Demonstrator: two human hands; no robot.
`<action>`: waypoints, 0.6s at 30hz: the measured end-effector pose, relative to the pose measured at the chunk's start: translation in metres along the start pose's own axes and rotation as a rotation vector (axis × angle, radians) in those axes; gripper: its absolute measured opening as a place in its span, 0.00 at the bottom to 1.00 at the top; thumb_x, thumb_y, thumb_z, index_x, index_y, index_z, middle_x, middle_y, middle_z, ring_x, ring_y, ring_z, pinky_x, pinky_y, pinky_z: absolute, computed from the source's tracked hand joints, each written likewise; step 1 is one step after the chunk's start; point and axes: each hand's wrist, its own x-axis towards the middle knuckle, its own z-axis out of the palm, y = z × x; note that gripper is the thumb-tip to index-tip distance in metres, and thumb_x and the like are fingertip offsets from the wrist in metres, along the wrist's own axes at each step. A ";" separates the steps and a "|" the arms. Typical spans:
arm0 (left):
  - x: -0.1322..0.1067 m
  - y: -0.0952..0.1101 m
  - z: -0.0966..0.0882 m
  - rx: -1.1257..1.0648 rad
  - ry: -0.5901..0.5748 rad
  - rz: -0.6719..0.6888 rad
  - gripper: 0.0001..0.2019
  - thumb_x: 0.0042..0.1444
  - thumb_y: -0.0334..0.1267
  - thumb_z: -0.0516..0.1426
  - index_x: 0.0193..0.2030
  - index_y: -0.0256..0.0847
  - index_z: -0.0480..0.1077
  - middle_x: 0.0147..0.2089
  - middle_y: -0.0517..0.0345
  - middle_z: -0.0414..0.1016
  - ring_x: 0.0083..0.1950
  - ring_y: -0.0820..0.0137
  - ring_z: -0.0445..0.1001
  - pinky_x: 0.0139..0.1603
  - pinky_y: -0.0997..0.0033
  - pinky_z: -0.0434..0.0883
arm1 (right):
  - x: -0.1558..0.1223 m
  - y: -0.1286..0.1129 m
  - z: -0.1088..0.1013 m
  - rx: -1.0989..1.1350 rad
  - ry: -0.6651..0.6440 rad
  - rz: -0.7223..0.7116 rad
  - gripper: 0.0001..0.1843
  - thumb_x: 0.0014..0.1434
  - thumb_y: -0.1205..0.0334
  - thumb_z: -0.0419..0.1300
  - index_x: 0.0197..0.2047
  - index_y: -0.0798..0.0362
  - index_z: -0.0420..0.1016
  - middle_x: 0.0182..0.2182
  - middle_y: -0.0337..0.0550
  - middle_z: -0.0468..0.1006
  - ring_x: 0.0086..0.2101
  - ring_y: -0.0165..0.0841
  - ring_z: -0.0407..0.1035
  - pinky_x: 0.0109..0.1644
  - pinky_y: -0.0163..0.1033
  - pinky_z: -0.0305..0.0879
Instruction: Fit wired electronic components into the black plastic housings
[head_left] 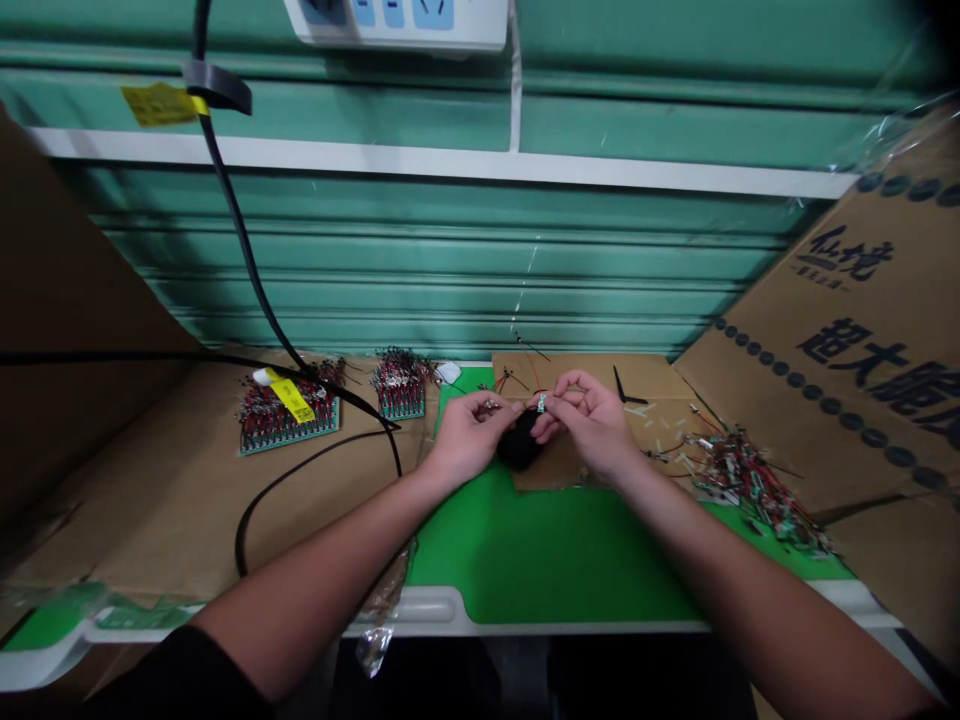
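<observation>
My left hand [469,432] and my right hand [589,418] meet above the middle of the green bench top [555,560]. Both are pinched closed on a small wired part [541,402] with thin red and black leads; the left fingertips hold a tiny shiny end [491,405] of it. A dark rounded object [520,445] lies on the bench just under the hands, partly hidden by them.
Two green boards [289,415] [400,388] bristling with wired parts lie at left on cardboard. A loose heap of similar wired parts [750,480] lies at right. A black cable [247,260] hangs down and loops over the left side. Cardboard walls flank both sides; a power strip [397,20] hangs overhead.
</observation>
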 end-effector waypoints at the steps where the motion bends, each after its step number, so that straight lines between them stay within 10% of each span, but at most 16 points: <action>1: 0.001 0.000 -0.001 0.019 0.014 0.017 0.17 0.50 0.51 0.71 0.30 0.38 0.80 0.30 0.53 0.79 0.32 0.68 0.71 0.36 0.68 0.64 | 0.000 0.001 0.000 -0.008 -0.012 0.006 0.30 0.55 0.46 0.79 0.40 0.49 0.62 0.33 0.38 0.84 0.24 0.33 0.79 0.29 0.39 0.81; 11: 0.003 0.008 -0.005 0.044 -0.003 0.015 0.17 0.53 0.53 0.69 0.30 0.39 0.83 0.33 0.51 0.83 0.36 0.64 0.76 0.46 0.63 0.70 | -0.012 0.013 0.003 -0.114 -0.220 0.015 0.24 0.65 0.45 0.72 0.43 0.50 0.64 0.32 0.38 0.83 0.26 0.32 0.80 0.31 0.37 0.81; 18: 0.002 0.001 -0.003 -0.083 0.065 -0.045 0.16 0.50 0.50 0.72 0.29 0.37 0.81 0.31 0.53 0.80 0.34 0.69 0.72 0.42 0.68 0.67 | -0.008 0.009 0.006 -0.081 -0.134 -0.001 0.24 0.63 0.44 0.73 0.42 0.50 0.66 0.31 0.39 0.83 0.28 0.34 0.82 0.33 0.39 0.82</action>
